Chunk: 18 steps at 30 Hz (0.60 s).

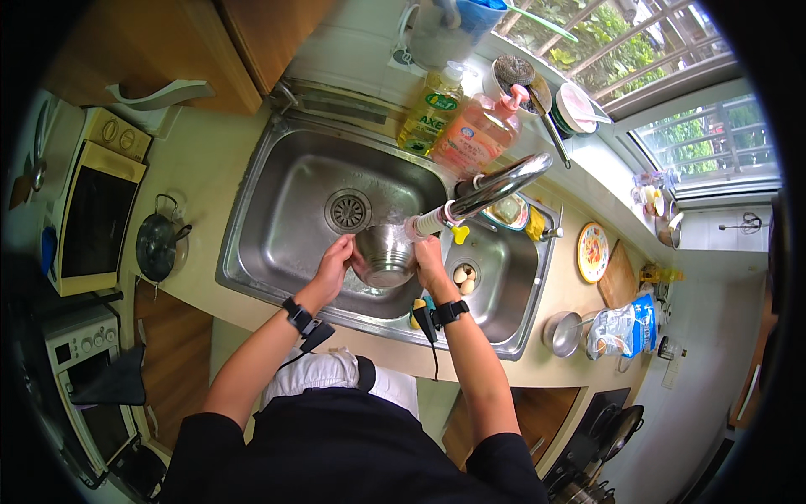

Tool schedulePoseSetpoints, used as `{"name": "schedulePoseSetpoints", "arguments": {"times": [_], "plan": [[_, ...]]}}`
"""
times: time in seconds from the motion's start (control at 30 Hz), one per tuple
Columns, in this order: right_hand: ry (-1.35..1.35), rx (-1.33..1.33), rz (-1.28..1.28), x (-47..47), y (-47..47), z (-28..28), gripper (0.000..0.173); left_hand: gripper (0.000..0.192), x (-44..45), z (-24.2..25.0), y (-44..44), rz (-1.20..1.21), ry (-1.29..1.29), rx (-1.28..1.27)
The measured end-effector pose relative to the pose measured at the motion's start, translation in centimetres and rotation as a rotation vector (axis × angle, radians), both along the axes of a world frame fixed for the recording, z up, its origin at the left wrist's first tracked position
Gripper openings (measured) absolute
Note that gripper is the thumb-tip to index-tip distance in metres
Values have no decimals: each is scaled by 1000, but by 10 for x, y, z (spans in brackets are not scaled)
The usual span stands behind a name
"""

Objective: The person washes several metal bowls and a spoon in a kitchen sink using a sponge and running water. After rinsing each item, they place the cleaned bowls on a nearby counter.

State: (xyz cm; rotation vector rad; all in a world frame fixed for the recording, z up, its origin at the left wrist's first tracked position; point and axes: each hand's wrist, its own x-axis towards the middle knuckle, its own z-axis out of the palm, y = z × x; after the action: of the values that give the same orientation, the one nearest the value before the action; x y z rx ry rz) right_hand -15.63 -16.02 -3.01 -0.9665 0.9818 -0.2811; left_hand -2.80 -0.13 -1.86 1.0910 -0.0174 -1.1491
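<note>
Both hands hold a stainless steel bowl (pixel 385 258) over the near side of the large sink basin (pixel 283 189), its base tilted towards me. My left hand (pixel 335 263) grips the bowl's left rim, and my right hand (pixel 432 257) has its right side. Right at the bowl's upper edge is the nozzle (pixel 428 224) of the chrome faucet (pixel 504 183), which arches in from the upper right. Whether water runs cannot be told for sure. Left of the bowl lies the drain strainer (pixel 347 212). Several eggshells (pixel 465 277) rest at the drain of the smaller basin.
Behind the sink stand a yellow dish soap bottle (pixel 431 110) and a pink pump bottle (pixel 478 135). To the right are a patterned plate (pixel 593 252), a metal bowl (pixel 562 334) and a blue-white bag (pixel 620 329). A dark pan (pixel 156 247) lies left on the counter.
</note>
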Motion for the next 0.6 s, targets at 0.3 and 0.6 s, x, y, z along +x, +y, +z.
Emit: {"name": "schedulePoseSetpoints", "arguments": {"times": [0.3, 0.6], "plan": [[222, -300, -309, 4, 28, -13, 23, 26, -38, -10, -69, -141, -1133, 515], [45, -203, -50, -4, -11, 18, 18, 32, 11, 0, -79, -551, -912, 44]]}}
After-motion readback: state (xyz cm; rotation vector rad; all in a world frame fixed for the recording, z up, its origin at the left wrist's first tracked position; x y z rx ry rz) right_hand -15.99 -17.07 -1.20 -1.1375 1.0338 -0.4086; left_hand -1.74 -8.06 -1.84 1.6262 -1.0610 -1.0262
